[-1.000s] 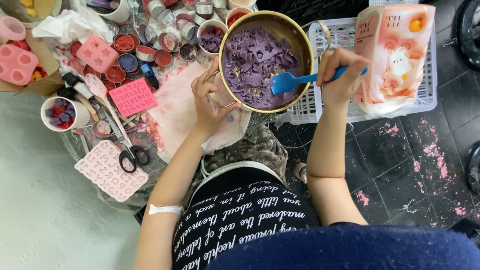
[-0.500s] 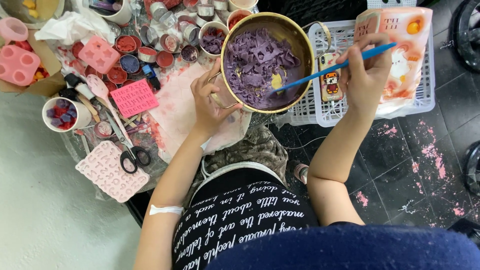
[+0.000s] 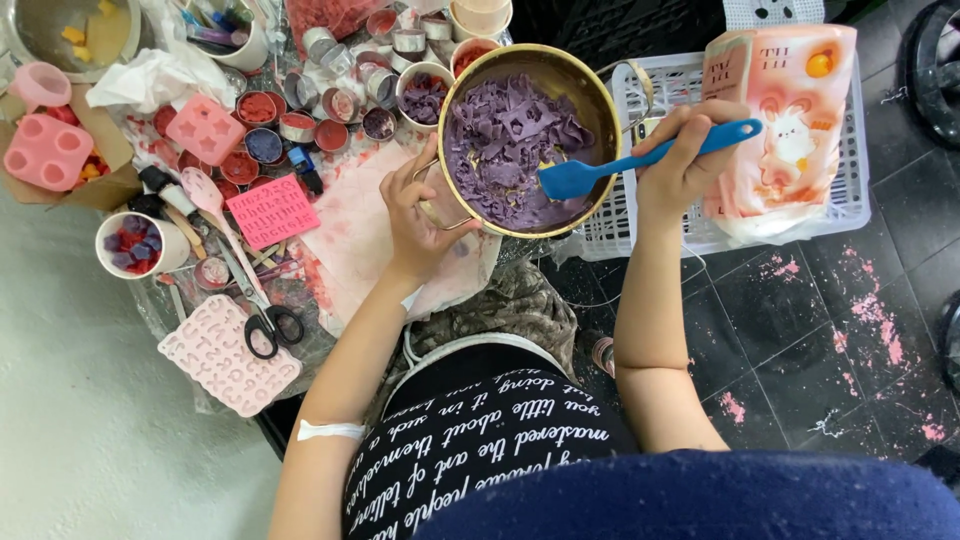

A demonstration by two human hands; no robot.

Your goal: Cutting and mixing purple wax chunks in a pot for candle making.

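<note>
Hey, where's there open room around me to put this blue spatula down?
Bare pale surface lies left of the pink letter mould and below the paper cup. Dark floor tiles right of the right hand's arm are open too. Between the pot, scissors and small tins it is crowded.

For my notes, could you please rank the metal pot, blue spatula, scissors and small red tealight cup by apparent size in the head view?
1. Metal pot
2. Blue spatula
3. Scissors, close to the spatula in length
4. Small red tealight cup
</note>
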